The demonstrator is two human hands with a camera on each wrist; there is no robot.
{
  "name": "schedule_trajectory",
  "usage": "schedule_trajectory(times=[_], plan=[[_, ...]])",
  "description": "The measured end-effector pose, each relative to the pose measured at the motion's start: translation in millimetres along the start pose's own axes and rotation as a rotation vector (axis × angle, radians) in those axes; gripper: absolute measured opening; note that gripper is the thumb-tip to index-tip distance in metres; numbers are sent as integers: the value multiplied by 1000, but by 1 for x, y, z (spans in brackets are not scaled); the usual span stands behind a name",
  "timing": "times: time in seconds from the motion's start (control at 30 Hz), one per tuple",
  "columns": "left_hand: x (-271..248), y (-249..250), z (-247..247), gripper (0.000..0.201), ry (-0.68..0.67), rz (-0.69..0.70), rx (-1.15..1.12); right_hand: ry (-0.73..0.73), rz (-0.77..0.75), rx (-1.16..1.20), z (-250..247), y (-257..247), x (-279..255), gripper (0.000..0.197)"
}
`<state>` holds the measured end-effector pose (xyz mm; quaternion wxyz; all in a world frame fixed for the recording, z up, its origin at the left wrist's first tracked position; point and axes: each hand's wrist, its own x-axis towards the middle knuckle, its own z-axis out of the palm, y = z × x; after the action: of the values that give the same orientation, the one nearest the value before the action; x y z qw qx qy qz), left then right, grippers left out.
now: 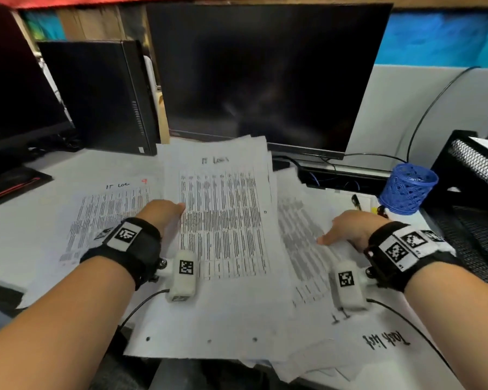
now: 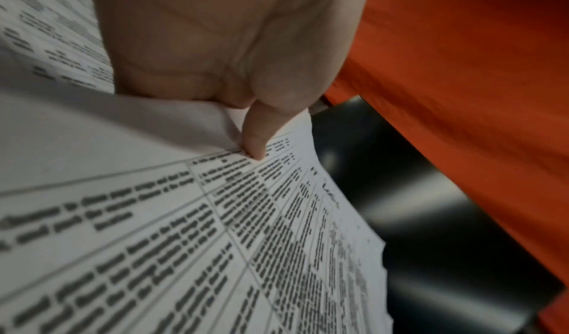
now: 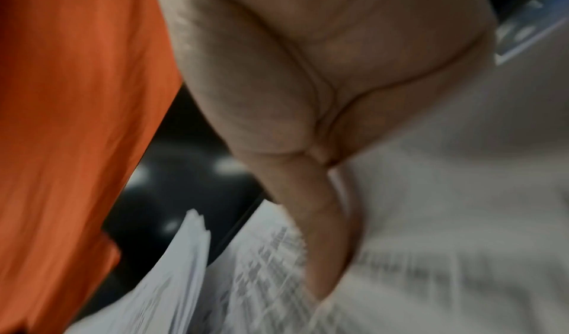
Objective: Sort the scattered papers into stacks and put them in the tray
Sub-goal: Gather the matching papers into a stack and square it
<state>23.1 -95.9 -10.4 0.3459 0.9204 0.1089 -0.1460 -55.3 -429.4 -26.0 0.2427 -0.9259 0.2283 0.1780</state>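
- Overhanging the desk edge nearest, loose papers [image 1: 335, 358] risking a slide to the floor if nudged.
- Pinching a sheaf [image 1: 223, 220] by its edge, left hand [image 1: 161, 215]; sagging, possibly fanning out or slipping.
- Pressing flat on a pile [image 1: 302, 229], right hand [image 1: 350, 229], fingers straight; possibly dragging several sheets together.
- Waiting far right, tray [image 1: 473, 161]; cup [image 1: 407, 187] risking a knock en route.
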Motion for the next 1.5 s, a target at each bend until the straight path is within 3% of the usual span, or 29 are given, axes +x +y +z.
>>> schedule_trajectory(times=[0.13, 0.3, 0.43, 0.67, 0.8, 0.93, 1.07, 1.17, 1.33, 1.5], plan=[[-2, 0, 9, 50, -33, 45, 159, -97, 13, -69, 3, -6, -10, 70], [-19, 15, 16, 54, -94, 107, 336, 35, -85, -253, 6, -31, -14, 62], [-16, 12, 16, 50, -105, 141, 313, 27, -109, -365, 7, -41, -14, 58], [-8, 2, 13, 52, -92, 126, 216, 260, -102, -531, -45, -22, -26, 43], [-10, 2, 13, 50, -100, 127, 162, 544, -64, -219, -87, -7, -41, 34], [-12, -1, 16, 48, -38, 134, 110, 774, -156, 272, -117, 0, -70, 38], [-14, -5, 11, 45, 79, 87, 26, 889, -181, 460, -135, 5, -90, 39], [-13, -10, 4, 42, 171, 72, -102, 827, -140, 558, -132, 9, -96, 35], [-27, -6, 5, 46, 184, 136, -303, 424, -68, 822, -85, 15, -50, 51], [-41, 5, 18, 43, 133, 251, -526, 117, -52, 983, -19, -10, -37, 39]])
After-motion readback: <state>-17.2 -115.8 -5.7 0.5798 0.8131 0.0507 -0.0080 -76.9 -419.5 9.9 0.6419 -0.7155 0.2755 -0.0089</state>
